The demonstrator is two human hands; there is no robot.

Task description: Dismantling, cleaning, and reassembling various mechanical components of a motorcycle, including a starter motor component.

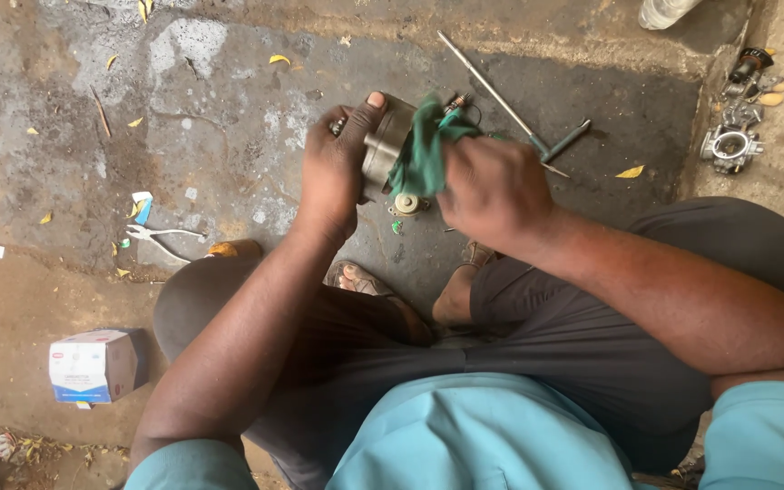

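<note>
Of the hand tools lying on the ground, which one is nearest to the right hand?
The T-handle wrench, lying just beyond the right hand. The pliers lie farther away, on the left hand's side.

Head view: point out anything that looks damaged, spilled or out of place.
Nothing looks damaged. The left hand holds a metal part while the right hand presses a green rag on it. Pliers and a T-handle wrench lie loose on the stained, leaf-strewn concrete.

the left hand and right hand hold a metal part and cloth between them. pliers lie left, a box near left, a t-handled tool far right, carburettor parts farthest right.
</note>
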